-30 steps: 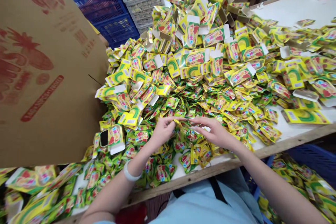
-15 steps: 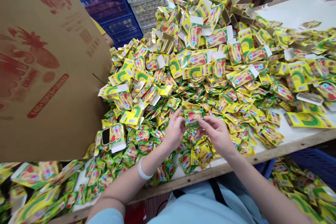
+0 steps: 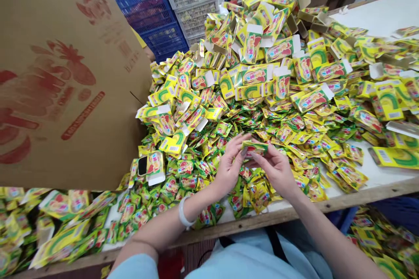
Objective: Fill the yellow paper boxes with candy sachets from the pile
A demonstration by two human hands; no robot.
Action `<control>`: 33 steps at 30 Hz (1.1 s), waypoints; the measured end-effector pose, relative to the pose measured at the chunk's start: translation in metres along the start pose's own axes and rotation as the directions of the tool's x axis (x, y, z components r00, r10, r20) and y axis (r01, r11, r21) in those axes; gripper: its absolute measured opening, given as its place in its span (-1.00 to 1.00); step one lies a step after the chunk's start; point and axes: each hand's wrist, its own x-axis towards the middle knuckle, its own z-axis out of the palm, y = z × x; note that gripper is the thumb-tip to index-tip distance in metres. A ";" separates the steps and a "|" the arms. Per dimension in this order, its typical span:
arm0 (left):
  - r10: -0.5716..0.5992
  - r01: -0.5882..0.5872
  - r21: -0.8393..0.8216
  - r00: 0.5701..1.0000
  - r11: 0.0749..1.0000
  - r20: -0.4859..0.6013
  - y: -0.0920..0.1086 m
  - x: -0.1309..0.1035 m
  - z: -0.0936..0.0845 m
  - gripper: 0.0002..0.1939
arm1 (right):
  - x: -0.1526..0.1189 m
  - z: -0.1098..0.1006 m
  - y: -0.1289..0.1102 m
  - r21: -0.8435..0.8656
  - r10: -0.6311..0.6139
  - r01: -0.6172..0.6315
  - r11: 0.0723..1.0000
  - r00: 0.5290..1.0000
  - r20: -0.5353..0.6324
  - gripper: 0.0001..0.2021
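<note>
My left hand [image 3: 229, 166] and my right hand [image 3: 277, 171] meet over the front of the table. Between them is a small stack of green and yellow candy sachets [image 3: 255, 148] with a red fruit print, seen tilted and edge-on. Both thumbs press on the near side, and the fingers go behind it. How many sachets are in the stack I cannot tell. Loose green sachets [image 3: 185, 167] lie left of my hands, and yellow sachets [image 3: 257, 195] lie just below them.
Beyond my hands rises a heap of yellow printed boxes [image 3: 253, 76]. A large brown carton [image 3: 111, 148] stands at left, with a dark-screened device [image 3: 142, 165] near it. Blue crates [image 3: 163, 35] and white crates [image 3: 199, 17] are stacked behind. A wooden edge [image 3: 307, 209] borders the table.
The sachets have tipped from showing their printed face to nearly edge-on. My left fingers have stretched out behind them. The whole view has shifted, so things sit further right.
</note>
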 end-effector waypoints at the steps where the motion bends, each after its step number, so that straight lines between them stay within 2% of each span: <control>1: 0.097 -0.092 0.152 0.995 0.984 -0.027 -0.003 0.008 -0.013 -0.67 | 0.000 -0.002 -0.003 0.018 0.011 -0.011 1.000 1.000 0.011 -0.68; 3: 0.268 -0.183 0.464 0.955 0.867 -0.124 -0.012 0.031 -0.051 -0.66 | 0.001 -0.009 -0.007 0.020 0.020 -0.019 1.000 0.999 -0.028 -0.72; 4: 0.329 -0.152 0.607 0.925 0.780 -0.191 -0.017 0.045 -0.073 -0.67 | 0.001 -0.013 -0.009 0.019 0.019 -0.018 1.000 0.998 -0.057 -0.72; 5: 0.348 -0.082 0.726 0.910 0.683 -0.224 -0.021 0.058 -0.096 -0.64 | 0.002 -0.017 -0.010 0.018 0.020 -0.019 1.000 0.996 -0.083 -0.71; 7: 0.315 0.042 0.867 0.922 0.496 -0.225 -0.027 0.080 -0.134 -0.55 | 0.002 -0.024 -0.011 0.018 0.018 -0.016 1.000 0.993 -0.115 -0.71; 9: 0.315 0.041 0.917 0.932 0.398 -0.178 -0.026 0.089 -0.151 -0.69 | 0.002 -0.027 -0.010 0.007 0.005 -0.004 1.000 0.993 -0.116 -0.72; 11: 0.382 -0.047 0.922 0.917 0.384 -0.112 -0.022 0.082 -0.145 -0.80 | 0.000 -0.025 -0.010 0.023 0.021 -0.020 1.000 0.999 -0.049 -0.73; 13: 0.459 -0.183 0.894 0.888 0.408 -0.027 -0.021 0.061 -0.123 -0.82 | -0.002 -0.022 -0.011 0.114 0.087 -0.094 0.989 0.994 0.066 -0.73; 15: 0.469 -0.340 0.831 0.876 0.441 0.109 -0.027 0.033 -0.097 -0.75 | -0.005 -0.020 -0.012 0.250 0.154 -0.194 0.949 0.973 0.169 -0.70; 18: 0.435 -0.523 0.690 0.841 0.500 0.322 -0.044 -0.003 -0.069 -0.58 | -0.008 -0.021 -0.015 0.358 0.207 -0.278 0.891 0.952 0.226 -0.70; 19: 0.462 -0.560 0.645 0.820 0.520 0.339 -0.050 -0.010 -0.064 -0.50 | -0.009 -0.023 -0.016 0.363 0.216 -0.289 0.886 0.949 0.230 -0.72; 21: 0.570 -0.596 0.559 0.783 0.577 0.247 -0.054 -0.016 -0.057 -0.26 | -0.011 -0.029 -0.016 0.369 0.223 -0.288 0.884 0.952 0.210 -0.75; 22: 0.604 -0.594 0.502 0.779 0.628 0.167 -0.052 -0.014 -0.054 -0.12 | -0.012 -0.032 -0.015 0.379 0.221 -0.279 0.882 0.957 0.188 -0.75; 23: 0.592 -0.573 0.420 0.800 0.704 0.099 -0.048 -0.011 -0.050 0.01 | -0.014 -0.034 -0.014 0.393 0.222 -0.272 0.878 0.960 0.169 -0.75; 24: 0.529 -0.521 0.306 0.846 0.797 0.062 -0.041 -0.007 -0.046 0.09 | -0.015 -0.035 -0.013 0.408 0.224 -0.273 0.871 0.961 0.163 -0.73; 25: 0.430 -0.437 0.168 0.900 0.884 0.078 -0.033 -0.002 -0.042 0.11 | -0.016 -0.036 -0.011 0.417 0.232 -0.285 0.863 0.957 0.174 -0.72; 26: 0.317 -0.325 0.033 0.937 0.945 0.144 -0.024 0.003 -0.037 0.09 | -0.018 -0.034 -0.009 0.419 0.243 -0.310 0.854 0.948 0.205 -0.71; 27: 0.224 -0.211 -0.078 0.946 0.974 0.234 -0.015 0.008 -0.032 0.06 | -0.019 -0.032 -0.007 0.413 0.257 -0.343 0.843 0.933 0.251 -0.71; 29: 0.147 -0.070 -0.223 0.924 0.972 0.353 0.001 0.016 -0.021 -0.07 | -0.020 -0.028 -0.002 0.394 0.284 -0.410 0.823 0.897 0.340 -0.70; 30: 0.147 -0.048 -0.270 0.922 0.962 0.359 0.006 0.019 -0.016 -0.20 | -0.021 -0.027 0.001 0.390 0.294 -0.426 0.816 0.888 0.355 -0.70; 31: 0.152 -0.044 -0.315 0.933 0.948 0.326 0.009 0.021 -0.012 -0.35 | -0.020 -0.028 0.003 0.394 0.299 -0.424 0.816 0.892 0.340 -0.70; 33: 0.114 -0.019 -0.403 0.970 0.915 0.214 0.012 0.023 -0.008 -0.56 | -0.018 -0.036 0.004 0.406 0.295 -0.364 0.838 0.929 0.223 -0.71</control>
